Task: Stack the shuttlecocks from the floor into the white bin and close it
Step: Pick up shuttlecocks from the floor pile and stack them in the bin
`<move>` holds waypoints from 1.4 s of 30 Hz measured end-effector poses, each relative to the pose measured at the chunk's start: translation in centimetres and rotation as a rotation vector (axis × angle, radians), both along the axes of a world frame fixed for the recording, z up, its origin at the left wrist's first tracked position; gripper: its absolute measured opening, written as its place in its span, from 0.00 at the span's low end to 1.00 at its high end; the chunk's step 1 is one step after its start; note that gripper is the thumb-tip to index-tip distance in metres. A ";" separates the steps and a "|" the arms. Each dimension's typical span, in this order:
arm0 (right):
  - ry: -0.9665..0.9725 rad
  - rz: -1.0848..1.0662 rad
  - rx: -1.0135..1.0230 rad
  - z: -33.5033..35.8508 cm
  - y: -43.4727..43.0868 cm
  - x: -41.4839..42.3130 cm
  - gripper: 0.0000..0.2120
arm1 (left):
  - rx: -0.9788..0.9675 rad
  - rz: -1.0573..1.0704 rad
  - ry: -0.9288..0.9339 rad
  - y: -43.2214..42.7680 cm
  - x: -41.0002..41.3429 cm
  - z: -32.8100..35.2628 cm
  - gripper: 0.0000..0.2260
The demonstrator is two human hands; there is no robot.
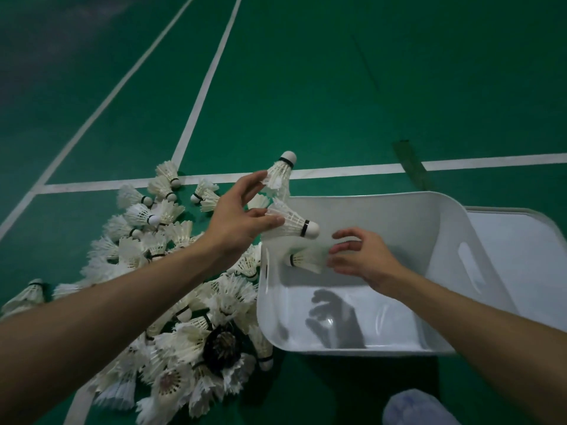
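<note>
While the white bin (pixel 352 348) stands empty on the green floor (pixel 306 87), the left hand (pixel 239 222) pinches two shuttlecocks (pixel 291 223) by their feathers over the rim at ten o'clock, probably to carry several at once. The right hand (pixel 365 259), fingers loosely curled, holds a third shuttlecock (pixel 306 259) inside the bin. The pile (pixel 171 286) lies at nine o'clock of the bin, the lid (pixel 521 240) at three o'clock.

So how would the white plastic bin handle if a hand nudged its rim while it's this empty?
The white plastic bin would probably slide easily: its floor looks bare, so little weighs it down, and the green court floor looks smooth. The thin walls with cut-out handles suggest it is light and may flex slightly. Its broad base makes tipping seem unlikely.
</note>
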State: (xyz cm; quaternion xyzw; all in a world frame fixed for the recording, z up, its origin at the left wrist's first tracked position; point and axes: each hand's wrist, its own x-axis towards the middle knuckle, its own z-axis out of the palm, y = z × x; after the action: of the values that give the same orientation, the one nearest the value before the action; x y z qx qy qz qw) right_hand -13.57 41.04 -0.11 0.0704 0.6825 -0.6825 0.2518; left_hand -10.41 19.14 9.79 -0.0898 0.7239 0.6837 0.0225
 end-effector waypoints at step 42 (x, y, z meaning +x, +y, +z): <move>0.519 0.356 0.915 -4.4 -1.1 -2.7 0.18 | -0.755 -0.100 0.325 2.0 -1.4 -4.2 0.09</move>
State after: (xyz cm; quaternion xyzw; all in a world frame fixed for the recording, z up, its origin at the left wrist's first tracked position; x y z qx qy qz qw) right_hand -16.26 39.96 -4.50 -0.1144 0.9503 -0.2585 0.1305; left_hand -11.86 21.14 5.54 0.0526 0.9214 0.3736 -0.0933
